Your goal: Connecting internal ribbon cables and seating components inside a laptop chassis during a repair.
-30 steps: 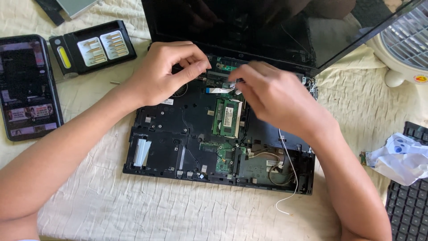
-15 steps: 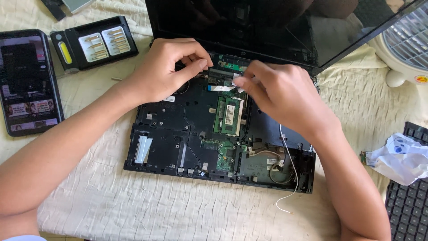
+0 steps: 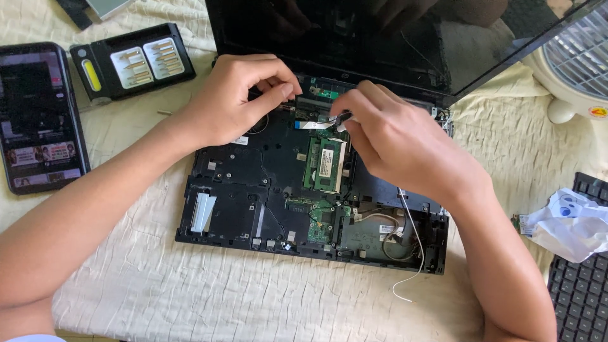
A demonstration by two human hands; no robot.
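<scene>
Head view: we see the opened laptop base (image 3: 253,190) on the cloth, green memory module (image 3: 327,164) seated mid-chassis. Left hand (image 3: 237,101) pinches closed at the hinge edge; right hand (image 3: 396,136) grips the flat ribbon cable (image 3: 315,125). Black bit case (image 3: 133,62) holds two bit racks and a yellow driver.

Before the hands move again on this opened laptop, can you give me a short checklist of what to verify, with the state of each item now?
1. Right hand pinches the flat ribbon cable near its end: ok.
2. Left hand rests on the laptop base by the connector area: ok.
3. Cable fully seated or free in its connector: cannot tell, fingers cover it.
4. Green memory module lies flat in its slot, untouched: ok.
5. Loose white wire trails over the base edge onto the cloth: not ok.
6. Screwdriver bit case lies open beside the left hand: ok.
</scene>
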